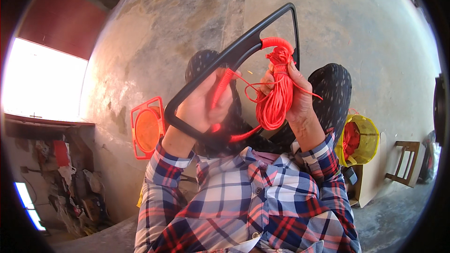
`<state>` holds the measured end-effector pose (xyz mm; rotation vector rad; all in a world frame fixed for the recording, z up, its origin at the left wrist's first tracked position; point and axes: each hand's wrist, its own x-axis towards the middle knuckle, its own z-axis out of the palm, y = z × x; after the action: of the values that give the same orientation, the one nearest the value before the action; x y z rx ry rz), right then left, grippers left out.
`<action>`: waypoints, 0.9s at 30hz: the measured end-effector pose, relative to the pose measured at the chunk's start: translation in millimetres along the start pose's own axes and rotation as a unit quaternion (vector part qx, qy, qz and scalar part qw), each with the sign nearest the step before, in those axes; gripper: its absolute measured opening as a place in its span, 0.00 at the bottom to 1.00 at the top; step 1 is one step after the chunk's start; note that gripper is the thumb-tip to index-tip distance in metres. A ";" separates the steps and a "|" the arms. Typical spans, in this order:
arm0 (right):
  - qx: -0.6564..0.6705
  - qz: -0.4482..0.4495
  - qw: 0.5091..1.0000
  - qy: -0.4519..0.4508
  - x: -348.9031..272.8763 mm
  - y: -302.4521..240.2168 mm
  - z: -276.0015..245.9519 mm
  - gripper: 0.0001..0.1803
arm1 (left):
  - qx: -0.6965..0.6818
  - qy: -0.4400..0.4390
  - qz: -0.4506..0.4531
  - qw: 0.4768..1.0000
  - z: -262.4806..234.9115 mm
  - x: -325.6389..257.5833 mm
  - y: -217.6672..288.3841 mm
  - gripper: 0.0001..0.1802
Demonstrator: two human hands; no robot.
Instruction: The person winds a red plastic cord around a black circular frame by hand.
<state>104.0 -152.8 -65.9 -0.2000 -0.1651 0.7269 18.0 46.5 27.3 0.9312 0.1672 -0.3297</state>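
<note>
A black triangular frame (243,49) is held up in front of me, above my lap. My left hand (202,104) grips its lower rounded corner, fingers also pinching a stretch of red cord (220,86). My right hand (294,94) is closed around a hanging bundle of red cord (274,98). The cord is wound tightly around the frame's bar (277,43) near the upper right corner. Loose loops trail between both hands.
An orange triangular frame (147,129) lies on the concrete floor at my left. A yellow mesh bag (363,140) holding red cord stands at my right, beside a wooden stool (404,161). Clutter lies along the left wall under a bright window (42,79).
</note>
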 end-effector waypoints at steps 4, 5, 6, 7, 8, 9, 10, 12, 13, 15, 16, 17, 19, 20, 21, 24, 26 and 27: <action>-0.018 0.009 1.000 0.012 -0.2 3.2 4.7 0.19 | 0.056 0.019 -0.004 0.998 7.2 4.4 1.8 0.23; -0.017 0.008 1.000 0.012 -0.4 4.8 4.7 0.19 | 0.065 0.034 -0.004 0.997 8.4 5.2 1.6 0.23; -0.014 0.008 1.000 0.016 -0.7 6.6 4.6 0.19 | 0.066 0.034 -0.005 0.997 8.3 5.6 0.2 0.23; -0.013 0.008 1.000 0.020 -1.3 7.6 4.3 0.19 | 0.056 0.036 0.000 0.998 7.2 6.1 -2.1 0.23; -0.012 0.007 1.000 0.019 -1.9 7.7 4.4 0.19 | 0.047 0.039 0.006 0.998 6.3 6.0 -3.8 0.22; -0.013 0.008 1.000 0.012 -2.4 7.7 4.9 0.20 | 0.048 0.039 0.006 0.998 5.7 5.1 -4.1 0.22; -0.014 0.009 1.000 0.004 -2.8 7.0 5.4 0.20 | 0.040 0.047 0.004 0.998 5.5 4.3 -3.5 0.21; -0.017 0.007 1.000 0.013 -4.1 6.6 6.2 0.20 | 0.035 0.054 0.004 0.998 6.2 3.7 -5.3 0.20; -0.022 0.008 0.999 0.025 -4.8 7.4 6.1 0.20 | 0.001 0.053 0.011 0.999 5.5 3.7 -8.7 0.20; -0.030 0.018 0.999 0.018 -5.0 9.3 4.6 0.21 | -0.034 0.050 0.018 0.998 6.8 5.7 -10.8 0.20; -0.038 0.028 0.999 0.009 -5.8 9.9 3.6 0.21 | -0.032 0.068 0.006 0.997 10.3 6.2 -10.5 0.20; -0.038 0.028 0.999 0.009 -6.6 10.5 2.7 0.21 | -0.030 0.085 -0.006 0.996 12.7 6.8 -10.2 0.19; -0.021 0.031 0.999 0.005 -7.8 11.7 2.1 0.20 | -0.025 0.095 -0.019 0.995 13.0 7.5 -7.7 0.19; -0.022 0.032 0.999 0.003 -9.3 11.9 3.1 0.20 | -0.021 0.105 -0.031 0.994 12.8 7.1 -6.2 0.19; -0.014 0.016 1.000 0.021 -11.4 11.7 4.2 0.19 | -0.021 0.105 -0.029 0.994 12.7 6.4 -5.7 0.19; 0.023 -0.032 0.998 0.042 -14.7 4.0 -4.7 0.18 | -0.021 0.125 -0.035 0.991 10.8 5.1 -5.4 0.20; 0.059 -0.061 0.993 0.078 -19.6 -3.0 -26.8 0.17 | -0.034 0.104 -0.021 0.994 5.2 5.4 -4.1 0.20; 0.055 -0.065 0.993 0.079 -23.4 -3.6 -35.7 0.17 | -0.035 0.099 -0.022 0.994 3.8 5.8 -2.8 0.20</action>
<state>96.9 -175.6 -101.5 -0.1386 0.0131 0.5860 22.4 40.7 25.8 0.8908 0.3805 -0.2700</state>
